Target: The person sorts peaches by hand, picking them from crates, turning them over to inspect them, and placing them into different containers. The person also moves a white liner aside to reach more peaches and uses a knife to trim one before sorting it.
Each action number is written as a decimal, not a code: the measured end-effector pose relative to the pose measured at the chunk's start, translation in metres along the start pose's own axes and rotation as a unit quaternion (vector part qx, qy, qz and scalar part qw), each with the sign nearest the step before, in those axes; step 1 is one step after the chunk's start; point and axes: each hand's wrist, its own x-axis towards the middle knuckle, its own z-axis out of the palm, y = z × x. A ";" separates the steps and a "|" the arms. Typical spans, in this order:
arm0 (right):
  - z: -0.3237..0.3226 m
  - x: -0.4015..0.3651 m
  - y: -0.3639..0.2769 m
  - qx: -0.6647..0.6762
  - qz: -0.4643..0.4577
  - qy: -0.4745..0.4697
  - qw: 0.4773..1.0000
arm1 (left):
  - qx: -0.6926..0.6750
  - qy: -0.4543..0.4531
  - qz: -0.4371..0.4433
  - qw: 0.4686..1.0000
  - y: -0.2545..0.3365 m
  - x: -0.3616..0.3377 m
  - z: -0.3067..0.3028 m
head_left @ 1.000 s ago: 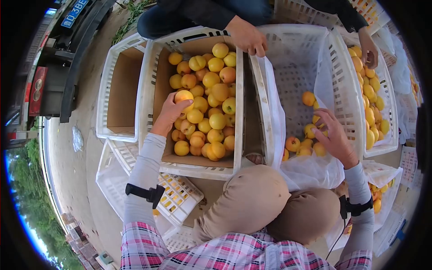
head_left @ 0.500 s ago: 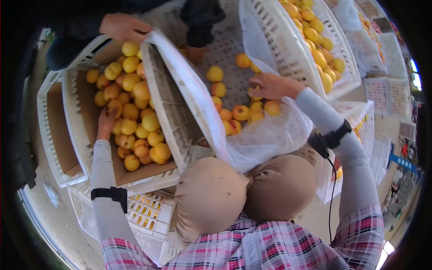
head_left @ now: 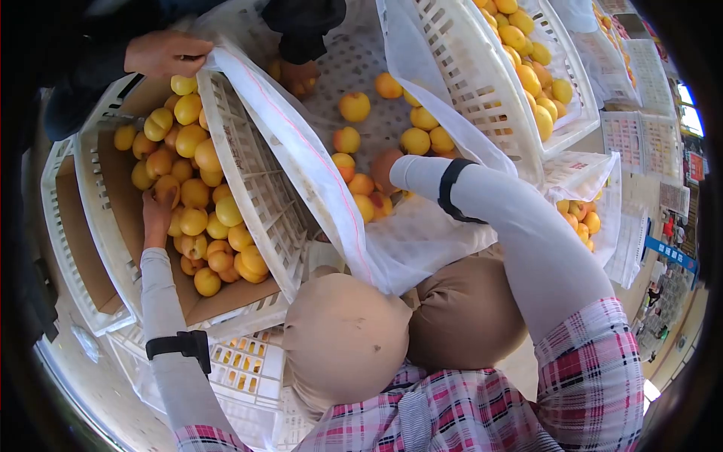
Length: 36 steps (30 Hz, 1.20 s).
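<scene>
My left hand [head_left: 157, 215] is in the cardboard-lined crate [head_left: 252, 192] on the left, fingers closed around a yellow-orange peach [head_left: 167, 188] among a pile of similar ones. My right hand [head_left: 385, 170] reaches down into the middle crate [head_left: 361, 49], among loose yellow and red-blushed peaches [head_left: 361, 183]. Its fingers point away beneath the hand, so their grip is hidden. A white mesh liner [head_left: 301, 143] drapes over the near wall and lies bunched toward my knees.
Another person's hand [head_left: 167, 54] holds the liner at the crate's corner; their other hand [head_left: 299, 75] is inside the middle crate. A full crate of peaches [head_left: 538, 75] stands at the right. An outer cardboard-lined crate [head_left: 83, 233] stands at far left. My knees [head_left: 346, 339] are close below.
My right hand has moved left and lower across the middle crate, its forearm now bent inward. My left hand stays on the peach. The whole view has shifted slightly.
</scene>
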 end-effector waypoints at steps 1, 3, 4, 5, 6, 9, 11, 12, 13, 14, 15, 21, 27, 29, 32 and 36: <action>-0.001 -0.001 0.004 -0.005 -0.001 0.000 1.000 | -0.002 0.003 -0.003 1.000 -0.002 0.002 0.002; -0.009 -0.005 0.016 0.003 -0.027 0.028 0.999 | -0.036 -0.025 -0.029 0.999 -0.008 0.006 0.006; -0.021 -0.016 0.021 0.000 -0.029 0.028 0.999 | -0.036 -0.024 -0.031 0.999 -0.019 0.010 0.012; -0.040 -0.035 0.031 0.143 0.010 0.021 0.989 | -0.012 -0.028 -0.024 0.999 -0.034 0.017 0.021; -0.053 -0.050 0.040 0.280 0.052 0.015 0.958 | 0.009 -0.029 -0.016 0.999 -0.040 0.023 0.027; -0.067 -0.079 0.072 0.590 -0.042 0.016 0.806 | 0.129 -0.005 -0.033 0.991 -0.011 0.006 0.025; -0.079 -0.107 0.071 0.706 -0.119 -0.002 0.698 | 0.192 0.017 -0.063 0.979 0.028 -0.018 0.014; -0.078 -0.123 0.064 0.806 -0.199 -0.033 0.556 | 0.265 0.024 -0.098 0.959 0.040 -0.025 0.013; -0.079 -0.136 0.053 0.865 -0.180 -0.027 0.467 | 0.253 0.032 -0.097 0.962 0.039 -0.022 0.014; -0.077 -0.139 0.050 0.861 -0.178 -0.020 0.476 | 0.225 0.002 -0.102 0.969 0.030 -0.014 0.013; -0.072 -0.138 0.049 0.879 -0.235 -0.040 0.414 | 0.200 -0.030 -0.107 0.974 0.020 -0.007 0.010; -0.081 -0.149 0.026 0.915 -0.277 -0.052 0.288 | 0.166 0.070 0.066 0.981 0.000 0.003 0.005; -0.093 -0.163 0.016 0.876 -0.358 -0.088 0.311 | -0.244 0.033 0.247 0.937 0.241 -0.109 -0.036; -0.100 -0.171 0.004 0.867 -0.350 -0.133 0.329 | -0.265 -0.057 0.335 0.903 0.301 -0.144 -0.027; -0.109 -0.187 -0.020 0.842 -0.306 -0.085 0.435 | -0.287 -0.261 0.350 0.852 0.339 -0.156 -0.002; -0.098 -0.224 -0.011 0.819 -0.180 0.182 0.514 | -0.512 -0.310 0.078 0.797 0.360 -0.165 0.021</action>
